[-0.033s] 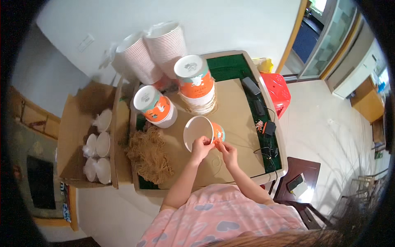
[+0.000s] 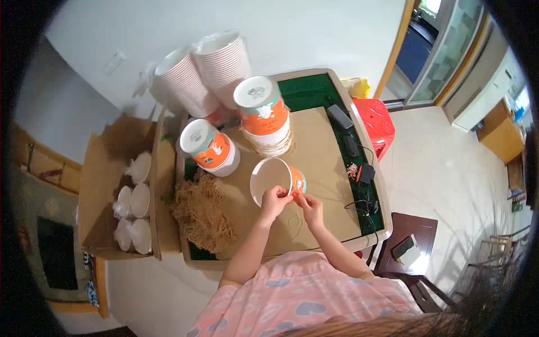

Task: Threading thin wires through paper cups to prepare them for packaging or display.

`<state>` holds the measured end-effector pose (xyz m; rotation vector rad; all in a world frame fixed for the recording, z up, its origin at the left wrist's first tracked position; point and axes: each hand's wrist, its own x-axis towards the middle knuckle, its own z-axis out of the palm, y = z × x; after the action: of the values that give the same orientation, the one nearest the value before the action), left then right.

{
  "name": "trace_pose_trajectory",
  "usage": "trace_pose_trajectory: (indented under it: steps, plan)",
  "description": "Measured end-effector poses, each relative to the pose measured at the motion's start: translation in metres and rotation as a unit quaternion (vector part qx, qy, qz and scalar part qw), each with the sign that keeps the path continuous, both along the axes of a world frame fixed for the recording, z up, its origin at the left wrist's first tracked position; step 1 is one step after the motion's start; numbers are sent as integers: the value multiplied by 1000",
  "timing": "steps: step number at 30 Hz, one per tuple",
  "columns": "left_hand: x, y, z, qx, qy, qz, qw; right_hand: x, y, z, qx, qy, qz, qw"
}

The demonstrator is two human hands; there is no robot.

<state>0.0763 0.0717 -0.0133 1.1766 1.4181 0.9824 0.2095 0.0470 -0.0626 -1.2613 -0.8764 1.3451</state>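
I see the paper bucket (image 2: 274, 178) lying tilted on the table (image 2: 325, 168), mouth toward me; left hand (image 2: 275, 199) pinches its near rim, right hand (image 2: 310, 205) pinches just beside.

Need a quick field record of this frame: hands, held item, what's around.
left hand: grips rim of paper cup
right hand: at the cup's orange side, fingers pinched
cup: tilted, white inside showing
left of cup: straw-like fibre pile
behind: two orange cup stacks
surface: cardboard sheet
far left: open carton with white items
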Motion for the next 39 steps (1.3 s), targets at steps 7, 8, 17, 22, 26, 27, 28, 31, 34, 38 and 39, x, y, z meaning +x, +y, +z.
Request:
trace_pose_trajectory:
  steps: [7,8,17,22,26,27,28,31,34,38,39]
  plan:
    - [28,19,-19,-41,-20,-75,996,19,11,-6,-29,-39,-46,998]
    - [31,20,-23,-29,12,-86,996,22,14,-10,-20,-46,-44,998]
    - [40,20,-16,27,145,-101,984,39,23,-22,-24,-77,-11,997]
    - [32,18,-13,9,159,-77,984,32,21,-12,18,-103,-12,994]
    - [26,21,-17,-8,147,-63,987,31,18,11,22,-149,3,989]
    - [23,22,-20,-11,134,-58,989,30,18,15,34,-189,20,981]
    - [23,22,-19,-10,135,-59,989,31,17,14,35,-189,19,981]
    - [23,21,-14,0,129,-50,990,32,16,11,49,-199,4,979]
    - [22,22,-9,-12,128,-77,989,30,18,7,65,-194,10,979]
    - [20,21,-6,7,151,-73,986,28,20,2,86,-167,31,982]
    - [21,21,-5,7,147,-74,986,28,20,0,101,-153,11,983]
